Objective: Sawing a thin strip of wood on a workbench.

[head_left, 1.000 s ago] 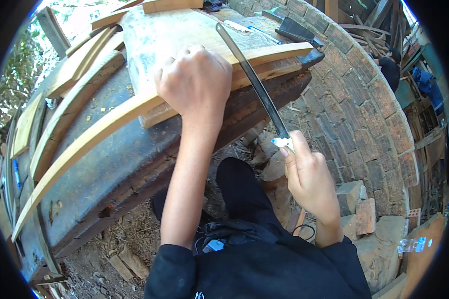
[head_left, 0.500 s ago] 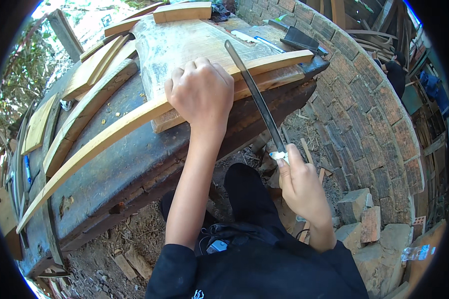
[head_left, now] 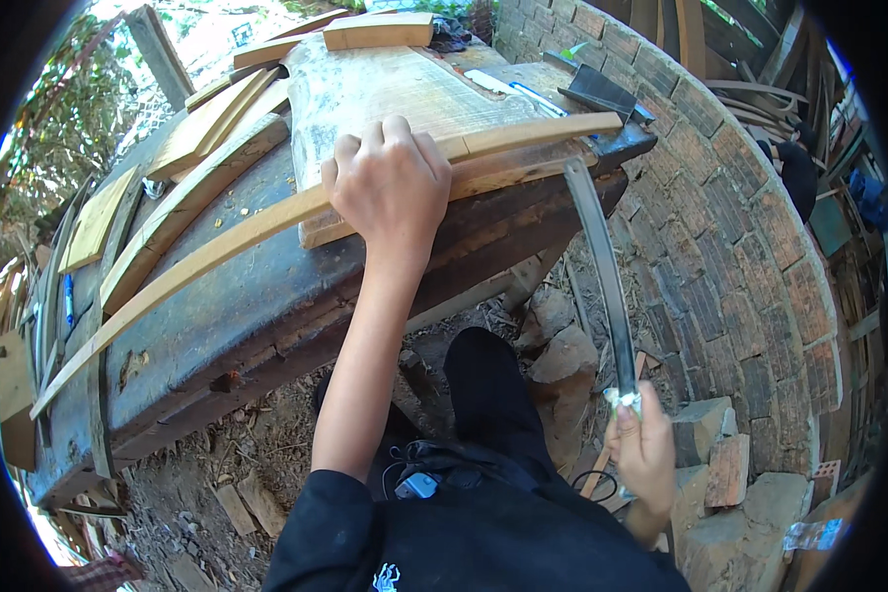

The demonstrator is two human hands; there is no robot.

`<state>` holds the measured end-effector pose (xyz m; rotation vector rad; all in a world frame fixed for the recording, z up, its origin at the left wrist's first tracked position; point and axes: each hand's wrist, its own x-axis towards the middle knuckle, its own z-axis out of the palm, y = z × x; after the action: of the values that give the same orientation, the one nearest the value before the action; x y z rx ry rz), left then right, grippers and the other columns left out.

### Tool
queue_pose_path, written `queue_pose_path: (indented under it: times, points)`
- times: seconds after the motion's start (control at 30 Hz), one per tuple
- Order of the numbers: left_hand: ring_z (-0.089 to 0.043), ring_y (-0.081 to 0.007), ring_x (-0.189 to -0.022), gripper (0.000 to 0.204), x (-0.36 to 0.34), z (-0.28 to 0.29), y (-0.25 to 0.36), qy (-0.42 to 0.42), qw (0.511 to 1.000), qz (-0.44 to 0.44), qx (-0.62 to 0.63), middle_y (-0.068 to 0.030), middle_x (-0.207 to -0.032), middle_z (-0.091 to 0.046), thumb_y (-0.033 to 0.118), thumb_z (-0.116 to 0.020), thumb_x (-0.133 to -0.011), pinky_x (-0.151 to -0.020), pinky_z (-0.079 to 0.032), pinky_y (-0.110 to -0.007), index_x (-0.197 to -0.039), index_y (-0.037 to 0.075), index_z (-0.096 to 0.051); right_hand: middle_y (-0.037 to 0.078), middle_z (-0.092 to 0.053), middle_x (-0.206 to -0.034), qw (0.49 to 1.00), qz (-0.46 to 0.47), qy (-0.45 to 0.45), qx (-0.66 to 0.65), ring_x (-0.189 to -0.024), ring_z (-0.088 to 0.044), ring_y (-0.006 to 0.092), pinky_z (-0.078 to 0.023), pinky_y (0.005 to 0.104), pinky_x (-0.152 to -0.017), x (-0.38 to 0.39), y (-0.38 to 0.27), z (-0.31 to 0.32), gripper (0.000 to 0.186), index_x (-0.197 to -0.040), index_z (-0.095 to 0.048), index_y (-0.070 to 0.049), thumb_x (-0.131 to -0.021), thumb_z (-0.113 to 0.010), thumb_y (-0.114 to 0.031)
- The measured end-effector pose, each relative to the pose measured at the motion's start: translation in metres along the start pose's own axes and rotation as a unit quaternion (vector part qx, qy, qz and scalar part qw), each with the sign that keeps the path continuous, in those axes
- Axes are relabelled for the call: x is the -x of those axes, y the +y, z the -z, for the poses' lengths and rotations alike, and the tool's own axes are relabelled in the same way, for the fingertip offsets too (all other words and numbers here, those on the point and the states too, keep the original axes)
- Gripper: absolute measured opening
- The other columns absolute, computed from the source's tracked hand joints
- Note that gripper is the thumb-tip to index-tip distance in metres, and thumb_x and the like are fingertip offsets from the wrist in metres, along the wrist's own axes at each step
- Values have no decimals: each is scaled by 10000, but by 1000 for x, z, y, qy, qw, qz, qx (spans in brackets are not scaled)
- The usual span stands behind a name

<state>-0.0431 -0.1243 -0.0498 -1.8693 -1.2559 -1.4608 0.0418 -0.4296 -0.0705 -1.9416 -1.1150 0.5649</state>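
Along the front of a worn, blue-grey workbench [head_left: 257, 296] lies a long, slender, curved strip of pale wood [head_left: 242, 235]. It sweeps in a bow from the bench's left end to near the right corner, its sides squared, and a thin dark line crosses it just right of the left hand [head_left: 390, 183]. Under its right-hand part shows a thick wooden piece [head_left: 523, 174], browner than the strip; behind that lies a broad pale wooden board [head_left: 395, 89] with visible grain and a whitish left border.

At lower right is a clear plastic item with blue patches [head_left: 816, 534], too blurred to tell whether it is a bottle or what it holds.

The left hand is clenched over the strip, knuckles up, pressing about its middle. The right hand [head_left: 644, 444], lower and well apart, has its fingers closed around the white-wrapped end of a long, narrow, dark metal blade [head_left: 607, 271]. That blade points upward, its tip overlapping the thick wooden piece in this view; whether they touch cannot be told.
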Motion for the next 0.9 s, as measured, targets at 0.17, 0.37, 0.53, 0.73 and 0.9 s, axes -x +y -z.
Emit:
queue_pose_path:
  times: [0.17, 0.37, 0.53, 0.73, 0.9]
  points:
    - [-503, -228, -683, 95, 13, 11, 1, -2, 1000, -17, 23, -35, -689, -561, 159, -523, -732, -628, -350, -356, -673, 91, -554, 51, -483, -542, 995, -13, 33, -96, -458, -484, 116, -368, 266, -451, -9, 19, -31, 133, -979, -479, -8, -943, -410, -116]
    - [-521, -227, -687, 98, 9, 9, -1, -18, 1000, -6, 9, -36, -704, -586, 158, -524, -726, -625, -367, -360, -687, 85, -576, 79, -512, -556, 994, 75, -2, -75, -463, -547, 183, -394, 287, -450, -34, 7, -54, 146, -1014, -476, -5, -947, -419, -123]
    - [-556, -233, -683, 124, 4, 8, 1, -50, 999, -2, -1, -50, -704, -614, 160, -524, -715, -620, -387, -362, -714, 71, -611, 96, -521, -571, 993, 85, -8, -84, -489, -576, 224, -410, 319, -458, -44, 6, -64, 148, -1023, -472, -3, -943, -426, -119]
    - [-587, -235, -687, 162, 0, 8, -3, -55, 998, 4, -17, -57, -735, -646, 154, -519, -707, -626, -409, -356, -742, 63, -648, 137, -556, -626, 993, 102, 4, -66, -556, -604, 314, -431, 362, -482, -51, 6, -72, 153, -1044, -475, -7, -933, -442, -107]
    - [-590, -240, -676, 176, -3, 8, 0, -100, 995, 16, -24, -59, -754, -654, 148, -514, -710, -620, -415, -356, -758, 66, -663, 164, -580, -684, 991, 115, 2, -63, -604, -609, 349, -443, 388, -499, -59, 9, -77, 171, -1067, -475, -10, -923, -458, -100]
